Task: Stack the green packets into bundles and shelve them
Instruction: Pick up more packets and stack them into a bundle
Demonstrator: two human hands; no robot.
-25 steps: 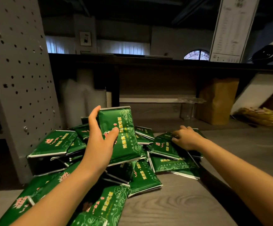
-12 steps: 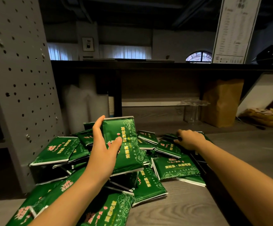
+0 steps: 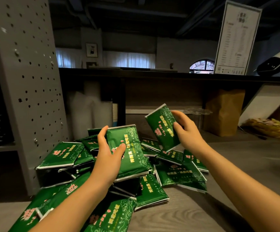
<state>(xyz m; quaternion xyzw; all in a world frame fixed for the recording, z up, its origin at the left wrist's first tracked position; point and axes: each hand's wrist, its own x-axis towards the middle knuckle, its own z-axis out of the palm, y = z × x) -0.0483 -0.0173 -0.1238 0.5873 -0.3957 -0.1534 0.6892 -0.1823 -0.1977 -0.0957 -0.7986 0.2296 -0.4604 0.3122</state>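
Observation:
Several green packets [image 3: 177, 174] with gold and pink print lie in a loose heap on the grey wooden counter [image 3: 194, 213]. My left hand [image 3: 108, 158] grips a small stack of green packets [image 3: 132, 153] above the heap, thumb across the front face. My right hand [image 3: 187, 131] holds a single green packet [image 3: 161, 126] raised and tilted, to the right of the stack and apart from it. More packets [image 3: 60, 154] lean against the pegboard post at the left.
A grey pegboard post [image 3: 27, 81] stands at the left, with dark shelves beside it. Behind the heap is a low shelf recess holding white plastic bags [image 3: 89, 111], a clear glass dish [image 3: 197, 112] and a brown paper bag [image 3: 223, 111]. A menu board [image 3: 236, 39] stands on the upper ledge.
My right hand has lifted one packet off the heap and raised it toward the stack. My left hand keeps holding its stack in about the same place.

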